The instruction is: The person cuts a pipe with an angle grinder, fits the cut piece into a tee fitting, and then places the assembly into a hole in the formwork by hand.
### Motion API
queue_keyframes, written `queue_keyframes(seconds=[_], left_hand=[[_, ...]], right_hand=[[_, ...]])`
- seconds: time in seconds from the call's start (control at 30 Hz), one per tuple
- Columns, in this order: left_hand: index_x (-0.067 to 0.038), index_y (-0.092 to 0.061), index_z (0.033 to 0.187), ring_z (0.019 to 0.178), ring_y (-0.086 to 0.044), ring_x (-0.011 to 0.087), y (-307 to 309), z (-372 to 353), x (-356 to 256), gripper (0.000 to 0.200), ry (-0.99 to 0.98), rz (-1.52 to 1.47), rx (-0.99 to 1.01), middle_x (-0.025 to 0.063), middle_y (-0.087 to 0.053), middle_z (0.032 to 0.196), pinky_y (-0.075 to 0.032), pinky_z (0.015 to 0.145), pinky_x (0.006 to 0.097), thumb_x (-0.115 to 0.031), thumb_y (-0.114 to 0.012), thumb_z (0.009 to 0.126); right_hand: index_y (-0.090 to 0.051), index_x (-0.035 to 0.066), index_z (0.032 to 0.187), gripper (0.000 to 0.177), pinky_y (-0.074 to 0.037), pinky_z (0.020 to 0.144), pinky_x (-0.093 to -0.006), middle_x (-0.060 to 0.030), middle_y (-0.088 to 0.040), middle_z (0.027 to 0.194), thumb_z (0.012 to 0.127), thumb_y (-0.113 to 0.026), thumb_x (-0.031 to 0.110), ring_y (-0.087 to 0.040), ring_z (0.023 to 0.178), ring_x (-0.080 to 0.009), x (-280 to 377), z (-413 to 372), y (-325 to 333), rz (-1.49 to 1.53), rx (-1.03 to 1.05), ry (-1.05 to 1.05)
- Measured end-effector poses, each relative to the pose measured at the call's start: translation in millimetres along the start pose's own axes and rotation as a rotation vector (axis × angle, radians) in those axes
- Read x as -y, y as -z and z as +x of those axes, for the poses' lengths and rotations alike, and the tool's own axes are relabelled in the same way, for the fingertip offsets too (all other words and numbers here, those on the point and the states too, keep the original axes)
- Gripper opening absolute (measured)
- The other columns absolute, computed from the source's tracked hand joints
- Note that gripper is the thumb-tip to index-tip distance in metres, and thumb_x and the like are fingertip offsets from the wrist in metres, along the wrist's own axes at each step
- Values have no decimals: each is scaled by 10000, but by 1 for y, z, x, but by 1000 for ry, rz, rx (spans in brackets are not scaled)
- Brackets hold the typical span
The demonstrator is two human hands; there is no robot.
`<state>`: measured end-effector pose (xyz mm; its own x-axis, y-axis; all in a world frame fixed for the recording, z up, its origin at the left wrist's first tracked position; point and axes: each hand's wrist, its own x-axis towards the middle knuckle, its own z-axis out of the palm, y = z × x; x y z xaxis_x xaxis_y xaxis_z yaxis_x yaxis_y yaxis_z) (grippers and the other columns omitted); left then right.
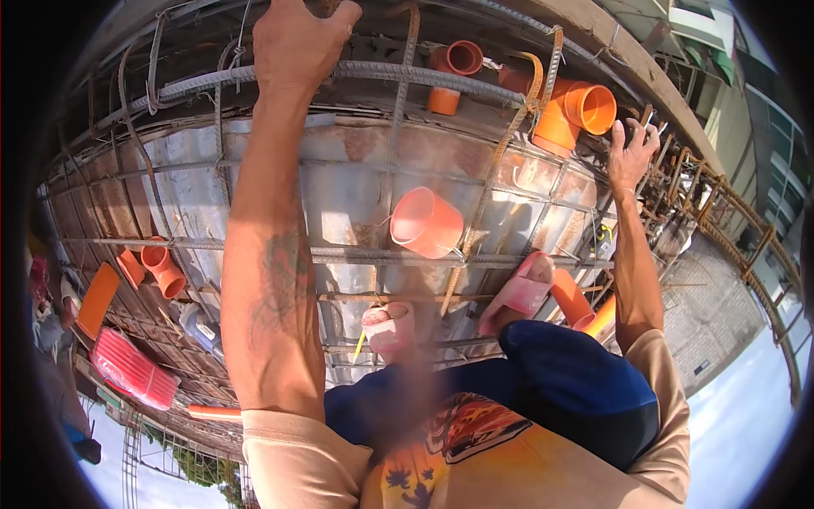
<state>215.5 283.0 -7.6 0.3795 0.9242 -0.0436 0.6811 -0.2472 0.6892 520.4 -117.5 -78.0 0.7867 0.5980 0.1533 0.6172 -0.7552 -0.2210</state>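
My left hand (298,42) is stretched far forward and closed around a thick ribbed rebar bar (407,72) that runs across the top of a rebar mesh (398,254). My right hand (632,153) is out to the right at the edge of the rebar cage, fingers curled near a small dark object. Whether it grips that object or a bar is unclear. My feet in pink sandals (521,288) stand on the mesh bars above rusty sheet metal (339,195). A pink-orange pipe sleeve (426,222) stands in the mesh just ahead of my feet.
Orange pipe fittings sit in the mesh: an elbow (577,110) and a socket (454,68) at the far side, two more (161,267) at left. A red conduit bundle (131,369) lies low left. Another person (51,314) stands at the left edge. Rebar columns (738,220) run off to the right.
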Motion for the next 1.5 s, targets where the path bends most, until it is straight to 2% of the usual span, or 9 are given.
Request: queue_keyframes(seconds=[0.43, 0.57, 0.63, 0.83, 0.93, 1.0, 1.2, 1.33, 1.5], left_hand=[[-77, -202, 1567, 1104, -608, 486, 7, 5, 8, 948, 18, -87, 101, 320, -643, 1171, -469, 989, 505, -209, -702, 773], [-36, -388, 1495, 1022, -682, 388, 2, 2, 5, 822, -8, -138, 7, 238, -702, 1123, -535, 915, 445, -122, -731, 753], [-71, -307, 1530, 1085, -645, 441, 2, 5, 13, 912, 27, -76, 112, 287, -659, 1180, -496, 966, 471, -303, -730, 756], [-130, -219, 1569, 1083, -633, 493, 4, 8, 10, 976, 60, -39, 158, 330, -651, 1158, -477, 985, 496, -349, -711, 755], [-125, -218, 1571, 1091, -632, 489, 6, 8, 5, 985, 67, -9, 134, 332, -645, 1177, -472, 991, 491, -357, -725, 758], [-117, -231, 1568, 1101, -632, 481, 7, 6, 2, 987, 89, 26, 144, 321, -643, 1200, -470, 993, 487, -365, -738, 759], [-84, -309, 1548, 968, -682, 367, 0, 3, -1, 957, 79, 109, 50, 186, -705, 1052, -498, 916, 436, -372, -769, 759], [-72, -343, 1537, 807, -671, 257, -8, 5, 11, 939, 21, 147, -20, 106, -692, 853, -512, 843, 384, -369, -786, 764], [-65, -389, 1512, 890, -663, 277, -1, 3, -8, 904, 123, 152, 50, 146, -690, 985, -502, 878, 386, -384, -794, 769]], right_hand=[[-442, 28, 1432, 557, -318, 1147, -447, -209, -399, 1466, 971, -649, 261, -388, 1374, -343, 137, -94, 101, -35, 256, 73], [-395, 8, 1442, 516, -511, 862, -291, -96, -617, 1052, 977, -612, 60, -630, 923, -166, 170, -179, 125, 552, 588, -444], [-367, -3, 1432, 491, -507, 767, -259, -61, -610, 952, 987, -573, 33, -607, 827, -133, 164, -194, 141, 637, 786, -677], [-395, -1, 1391, 433, -478, 708, -242, -35, -587, 884, 988, -553, 8, -573, 774, -113, 156, -211, 174, 289, 690, -52], [-477, -3, 1337, 387, -493, 766, -234, -29, -622, 949, 967, -590, 24, -597, 845, -102, 149, -206, 168, 545, 674, -377], [-493, -7, 1324, 388, -499, 801, -238, -38, -648, 1000, 956, -609, 31, -616, 892, -106, 200, -157, 179, 969, 590, -970], [-529, -37, 1360, 666, -530, 881, -314, -134, -658, 1186, 836, -752, 308, -642, 1047, -170, 109, -93, 101, 635, 387, -767], [-418, -64, 1461, 876, -459, 1038, -392, -258, -575, 1363, 806, -740, 420, -591, 1231, -335, 71, -47, 49, 268, 663, -548], [-407, -37, 1479, 983, -413, 1094, -410, -291, -530, 1410, 742, -771, 503, -534, 1309, -379, 50, -25, 10, 66, 783, -463]])
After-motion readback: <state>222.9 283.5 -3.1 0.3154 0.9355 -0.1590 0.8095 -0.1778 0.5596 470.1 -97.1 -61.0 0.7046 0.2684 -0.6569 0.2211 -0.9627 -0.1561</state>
